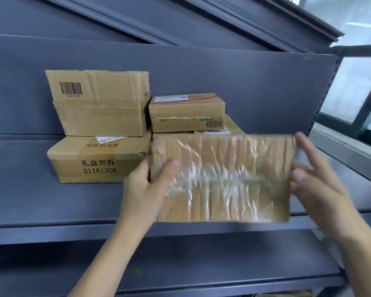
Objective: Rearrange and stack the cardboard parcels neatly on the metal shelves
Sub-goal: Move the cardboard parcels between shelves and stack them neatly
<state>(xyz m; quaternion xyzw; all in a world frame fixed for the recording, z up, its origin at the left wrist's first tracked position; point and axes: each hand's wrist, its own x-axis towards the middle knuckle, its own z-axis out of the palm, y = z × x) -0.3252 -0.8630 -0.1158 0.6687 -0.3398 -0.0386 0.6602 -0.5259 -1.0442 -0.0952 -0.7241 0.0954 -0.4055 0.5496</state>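
Cardboard parcels occupy the middle metal shelf [30, 189] in two stacks. At left, the barcode parcel [99, 103] rests on the parcel printed 21161306 [99, 159]. Just right of these, a small labelled parcel [186, 112] sits on a lower parcel [229, 127] that is mostly hidden. In front of that right stack I hold the tape-wrapped parcel [221, 179] above the shelf's front edge, its broad face toward me and its long axis running left to right. My left hand [146, 189] grips its left edge, thumb on the near face. My right hand [315, 181] holds the right edge, fingers loosely spread; motion blur obscures the exact contact. Both hands are equally near. The parcel lies directly between them, so placement is judged to need a forward push.
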